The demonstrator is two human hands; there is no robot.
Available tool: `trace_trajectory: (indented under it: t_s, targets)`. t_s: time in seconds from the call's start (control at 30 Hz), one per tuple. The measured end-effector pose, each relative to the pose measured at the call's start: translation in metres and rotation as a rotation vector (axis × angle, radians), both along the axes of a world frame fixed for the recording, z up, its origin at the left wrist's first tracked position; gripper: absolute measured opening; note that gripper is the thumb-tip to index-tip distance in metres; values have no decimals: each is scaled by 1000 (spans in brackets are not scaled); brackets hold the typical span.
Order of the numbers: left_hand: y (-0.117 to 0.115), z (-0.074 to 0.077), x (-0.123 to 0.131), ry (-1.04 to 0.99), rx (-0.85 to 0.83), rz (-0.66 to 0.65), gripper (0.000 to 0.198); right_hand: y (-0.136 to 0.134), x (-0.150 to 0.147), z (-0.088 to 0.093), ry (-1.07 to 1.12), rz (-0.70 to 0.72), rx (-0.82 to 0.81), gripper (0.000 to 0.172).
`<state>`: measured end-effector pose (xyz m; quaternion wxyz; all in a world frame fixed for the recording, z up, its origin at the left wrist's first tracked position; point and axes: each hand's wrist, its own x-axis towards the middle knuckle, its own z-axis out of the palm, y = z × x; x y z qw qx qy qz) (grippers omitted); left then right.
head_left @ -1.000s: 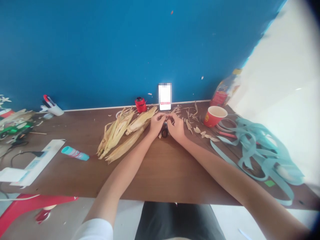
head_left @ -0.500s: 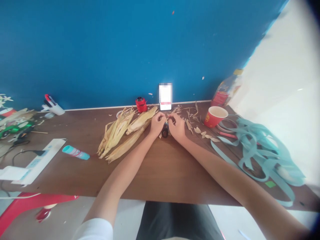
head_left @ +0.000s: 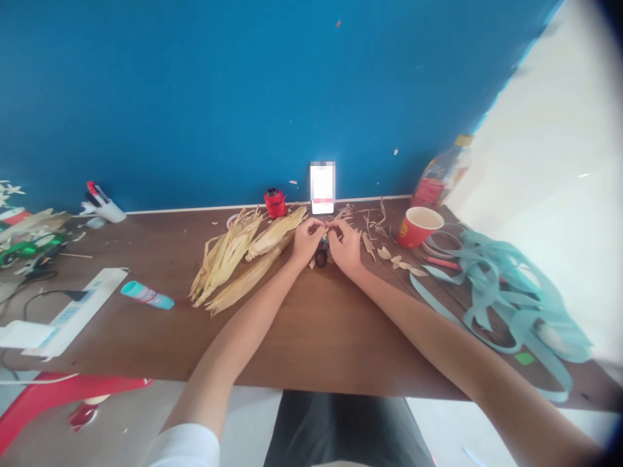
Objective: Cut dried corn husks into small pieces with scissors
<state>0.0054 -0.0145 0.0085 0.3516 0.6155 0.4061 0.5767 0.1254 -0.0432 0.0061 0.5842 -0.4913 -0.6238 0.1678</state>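
So, left hand [head_left: 307,242] and right hand [head_left: 345,248] are both pinching small dry husk strip [head_left: 327,227], grips nearly closed, just above black scissors [head_left: 320,258] on desk [head_left: 311,337], corn husk pile [head_left: 228,266] sitting just left.

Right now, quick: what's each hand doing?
Left hand: closed, pinching a small piece, too small to tell what.
Right hand: closed, apparently on the same piece.
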Motion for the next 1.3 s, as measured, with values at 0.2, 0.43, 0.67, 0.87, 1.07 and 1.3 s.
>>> trace_trajectory:
  t_s: [0.2,0.43,0.67,0.87,1.07,1.3]
  targets:
    - [-5,4,0,13,29,19,14,0,0,2,11,3,0,21]
    - [-2,2,0,54,18,-4,9,-1,0,2,6,-4,-12,21]
    - [0,-2,0,15,-8,-67,27,0,0,3,15,-12,5,19]
    - [4,-7,0,37,-1,-60,29,2,0,2,51,-52,-23,20]
    - [5,-10,-1,79,8,-55,28,5,0,-3,43,-90,-50,19]
    - [1,-5,1,88,0,-80,35,4,3,1,86,-138,-77,16]
